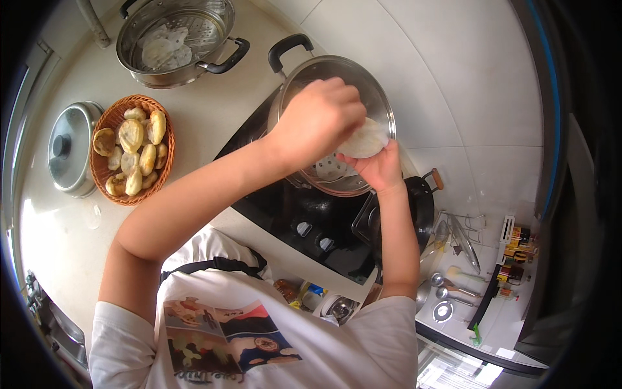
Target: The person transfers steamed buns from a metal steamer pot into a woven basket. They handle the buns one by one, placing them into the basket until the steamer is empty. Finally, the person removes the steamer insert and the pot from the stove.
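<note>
A stack of thin, pale round sheets [368,138] is in my right hand [381,165], pinched at its lower right edge over a steel steamer pot [392,114]. My left hand [323,116] is above the pot with curled fingers against the sheets' upper left side; its fingertips are hidden, so whether it grips them is unclear. Below the hands, a pale perforated round [330,167] lies inside the pot. At the top left, a steel steamer tier [167,80] with black handles holds several translucent rounds [163,51].
The pot is on a black glass cooktop [277,209] with knobs. A wicker basket [170,160] of browned flat buns [130,136] and a lidded pan [63,146] are at left. A black wok [422,204] sits right of the pot, near ladles [440,282] and a tiled wall [427,82].
</note>
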